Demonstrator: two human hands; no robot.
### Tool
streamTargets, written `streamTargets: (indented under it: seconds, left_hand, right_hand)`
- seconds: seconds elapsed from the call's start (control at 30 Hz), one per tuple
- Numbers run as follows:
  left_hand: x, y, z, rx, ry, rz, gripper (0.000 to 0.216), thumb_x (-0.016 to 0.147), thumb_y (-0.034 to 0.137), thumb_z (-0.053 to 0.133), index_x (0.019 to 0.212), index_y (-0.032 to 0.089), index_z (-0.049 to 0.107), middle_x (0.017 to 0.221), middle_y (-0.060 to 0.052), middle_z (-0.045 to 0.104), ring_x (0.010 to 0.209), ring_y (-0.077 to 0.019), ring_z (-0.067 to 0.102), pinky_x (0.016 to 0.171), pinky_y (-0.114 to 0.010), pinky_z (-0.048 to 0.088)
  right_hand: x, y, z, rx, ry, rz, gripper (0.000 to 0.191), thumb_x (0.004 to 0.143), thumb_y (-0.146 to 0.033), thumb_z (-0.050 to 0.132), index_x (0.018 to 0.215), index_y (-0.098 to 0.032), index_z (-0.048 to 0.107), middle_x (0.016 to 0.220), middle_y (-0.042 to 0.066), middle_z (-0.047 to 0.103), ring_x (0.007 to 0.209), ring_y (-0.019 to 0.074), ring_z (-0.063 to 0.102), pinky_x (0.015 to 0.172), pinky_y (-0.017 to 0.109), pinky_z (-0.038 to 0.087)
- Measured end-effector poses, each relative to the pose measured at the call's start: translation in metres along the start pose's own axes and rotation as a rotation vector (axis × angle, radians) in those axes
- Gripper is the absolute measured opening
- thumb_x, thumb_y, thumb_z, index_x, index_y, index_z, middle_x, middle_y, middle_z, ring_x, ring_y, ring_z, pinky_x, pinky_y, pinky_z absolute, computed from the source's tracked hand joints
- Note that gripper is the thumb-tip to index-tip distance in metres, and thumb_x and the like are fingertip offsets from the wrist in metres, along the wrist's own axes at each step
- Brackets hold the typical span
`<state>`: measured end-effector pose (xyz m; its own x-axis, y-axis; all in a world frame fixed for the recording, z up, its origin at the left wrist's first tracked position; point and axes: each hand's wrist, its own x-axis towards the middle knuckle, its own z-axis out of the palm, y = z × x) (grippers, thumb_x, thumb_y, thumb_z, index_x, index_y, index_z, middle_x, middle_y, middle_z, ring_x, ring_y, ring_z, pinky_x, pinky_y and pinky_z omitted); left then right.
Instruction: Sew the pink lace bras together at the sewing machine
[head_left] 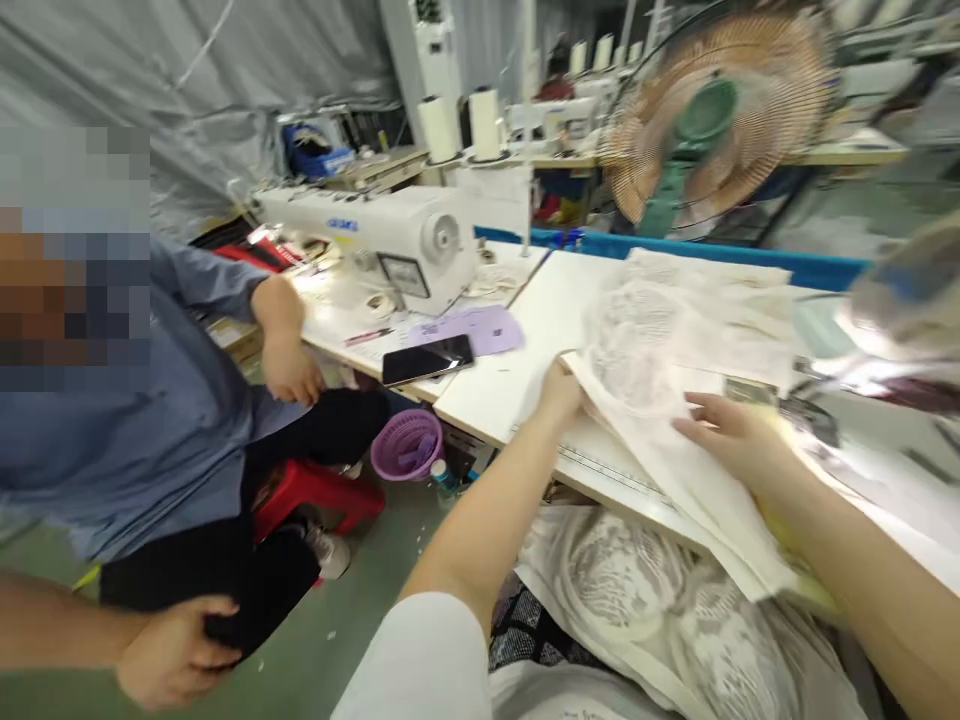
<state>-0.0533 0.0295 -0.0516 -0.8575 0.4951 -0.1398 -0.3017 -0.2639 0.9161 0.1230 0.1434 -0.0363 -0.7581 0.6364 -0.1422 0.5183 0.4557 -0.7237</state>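
A white lace garment piece (637, 345) lies over the table edge, its plain strip hanging toward my lap. My left hand (562, 392) is closed on the left border of this piece; its fingertips are partly hidden by the cloth. On the right side, my right hand (727, 440) rests against the same cloth with fingers stretched and apart. More white lace garment pieces (622, 570), with rounded cup-like panels, are heaped on my lap under the table edge.
A sewing machine (382, 235) stands at left beyond a black phone (429, 360) and purple paper (480, 330). A seated person (187, 400) is at far left. A purple basket (405, 445) stands below. A fan (705, 120) is behind the table; a blurred shiny machine part (911, 290) is at right.
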Motion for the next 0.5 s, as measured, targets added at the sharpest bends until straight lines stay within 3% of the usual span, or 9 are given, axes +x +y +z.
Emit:
streamTargets:
  seconds: [0.13,0.33,0.43,0.5]
  left_hand:
    - [-0.016,-0.002,0.001,0.152,-0.081,0.103,0.032,0.058,0.009,0.059,0.089,0.018,0.063,0.096,-0.004,0.069,0.099,-0.022,0.061,0.089,-0.034,0.047]
    - [-0.036,0.008,0.006,0.327,-0.185,0.16,0.027,0.059,0.009,0.063,0.084,0.017,0.063,0.095,-0.005,0.069,0.101,-0.0245,0.059,0.094,-0.039,0.044]
    - [-0.044,0.014,0.01,0.327,-0.186,0.157,0.016,0.065,0.014,0.064,0.08,0.017,0.062,0.092,-0.005,0.07,0.1,-0.0257,0.059,0.093,-0.04,0.045]
    - [-0.054,0.018,0.009,0.309,-0.158,0.159,0.008,0.068,0.018,0.063,0.076,0.017,0.062,0.087,-0.005,0.07,0.099,-0.0265,0.059,0.092,-0.041,0.045]
  right_hand:
    - [-0.024,0.007,-0.003,0.095,0.048,-0.022,0.044,0.07,-0.037,0.06,0.111,-0.019,0.057,0.093,0.005,0.065,0.083,0.0206,0.062,0.07,0.029,0.049]
    - [-0.059,0.014,0.0,0.108,0.142,-0.087,0.023,0.065,-0.02,0.051,0.088,-0.022,0.055,0.062,-0.002,0.057,0.055,0.0162,0.053,0.051,0.027,0.039]
    - [-0.065,0.002,-0.003,0.038,0.234,-0.164,0.003,0.064,-0.023,0.047,0.067,-0.024,0.046,0.063,0.0,0.054,0.062,0.0177,0.053,0.056,0.028,0.039]
    - [-0.07,-0.004,-0.004,-0.009,0.284,-0.245,0.007,0.066,-0.029,0.043,0.061,-0.025,0.039,0.064,0.002,0.053,0.067,0.0203,0.054,0.059,0.031,0.041]
